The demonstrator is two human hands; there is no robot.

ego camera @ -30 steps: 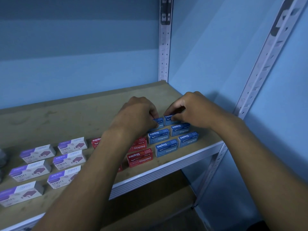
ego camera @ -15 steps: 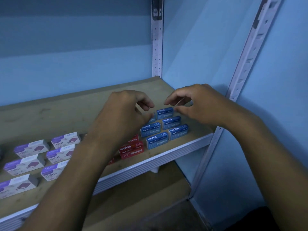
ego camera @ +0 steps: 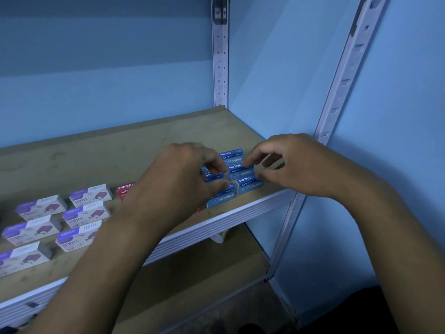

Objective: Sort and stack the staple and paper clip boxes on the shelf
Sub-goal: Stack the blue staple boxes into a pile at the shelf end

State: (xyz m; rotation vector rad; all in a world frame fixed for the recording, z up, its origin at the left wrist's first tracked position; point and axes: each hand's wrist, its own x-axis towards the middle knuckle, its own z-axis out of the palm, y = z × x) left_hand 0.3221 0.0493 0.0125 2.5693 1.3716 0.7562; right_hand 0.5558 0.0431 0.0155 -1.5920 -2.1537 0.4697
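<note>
1. Shelf: wooden board with a white metal front edge, set against a blue wall; perforated metal uprights stand at its rear right corner and front right corner.
2. Blue staple boxes: grouped close together in two rows near the right end of the shelf, just behind the front edge, labels reading "Staples".
3. Red staple boxes: left of the blue group, mostly hidden by the left forearm.
4. Purple-and-white staple boxes: two rows toward the left end, lying flat, spaced slightly apart.
5. Left hand: fingers curled, tips touching the left row of blue boxes; whether it grips one, I cannot tell.
6. Right hand: fingers curled, thumb and forefinger set at the right row of blue boxes; a firm grip is not discernible.
</note>
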